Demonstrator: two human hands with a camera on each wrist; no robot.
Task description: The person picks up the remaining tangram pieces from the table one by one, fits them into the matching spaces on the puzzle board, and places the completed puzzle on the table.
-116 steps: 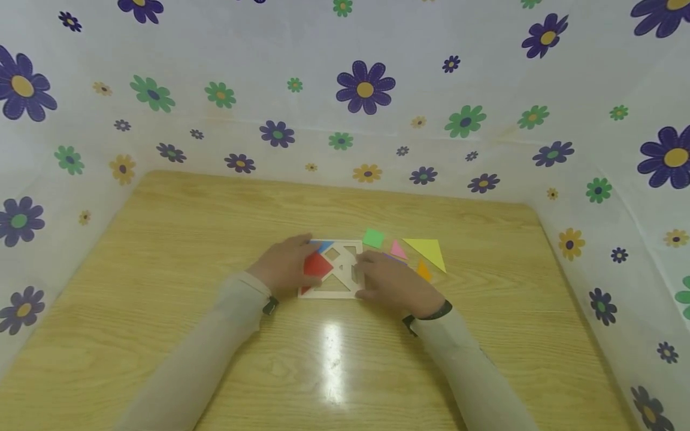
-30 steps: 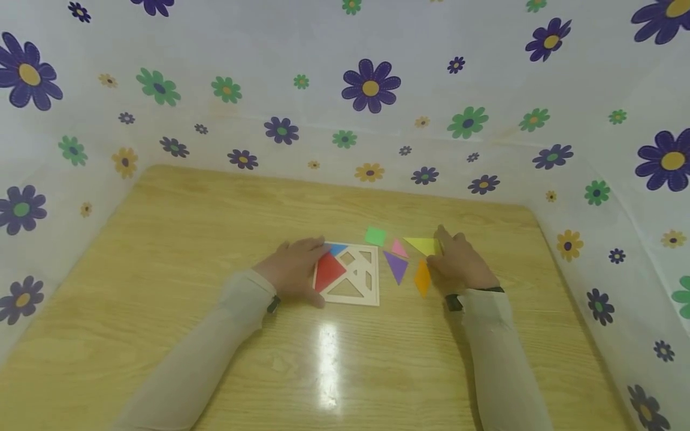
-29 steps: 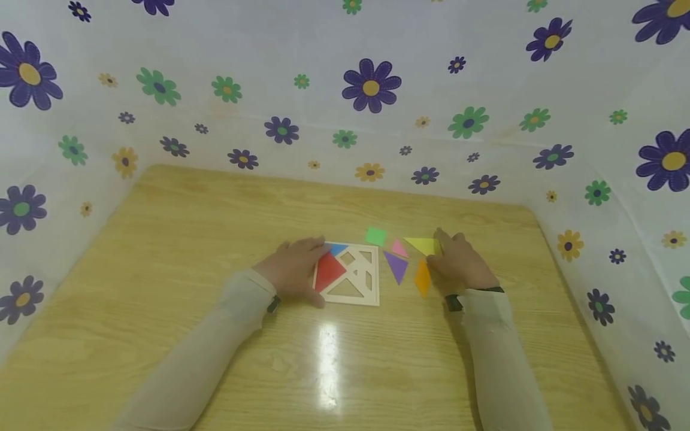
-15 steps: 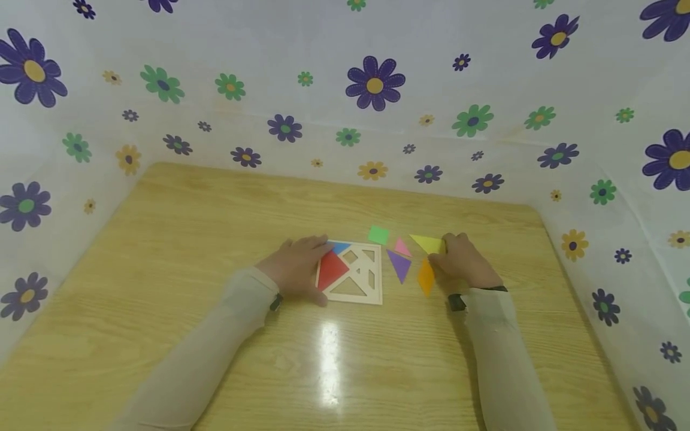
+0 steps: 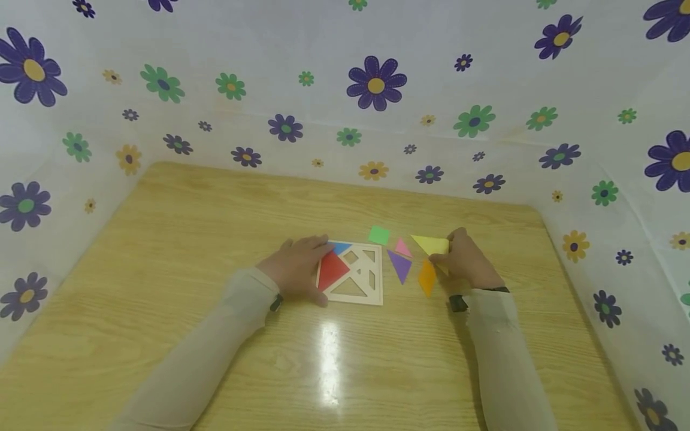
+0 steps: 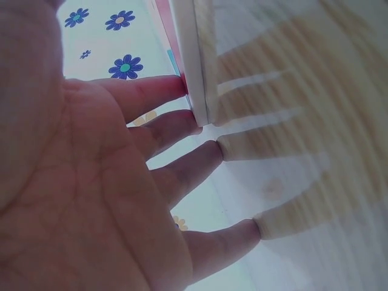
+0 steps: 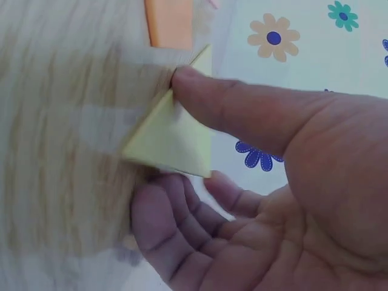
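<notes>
A white puzzle frame point(image 5: 372, 296) lies flat on the wooden table, with a red triangle point(image 5: 331, 269) and a blue piece point(image 5: 339, 246) set in it. My left hand point(image 5: 302, 266) rests against the frame's left edge point(image 6: 197, 60), its fingers point(image 6: 188, 167) straight and their tips on the table. To the right, my right hand point(image 5: 450, 254) pinches a yellow triangle point(image 5: 430, 244) between thumb and fingers point(image 7: 182, 200); the triangle point(image 7: 173, 139) is tilted off the wood. An orange parallelogram point(image 5: 427, 276) lies just left of that hand.
Between frame and right hand lie a purple triangle point(image 5: 400, 265), a pink triangle point(image 5: 402, 247) and a green square point(image 5: 379, 235). Flowered white sheeting point(image 5: 372, 90) walls the table at the back and both sides. Bare wood point(image 5: 188, 227) stretches to the left and front.
My right hand left the frame, went right to the yellow triangle, and over the last second curled round it and tipped it up. The left hand stayed at the frame.
</notes>
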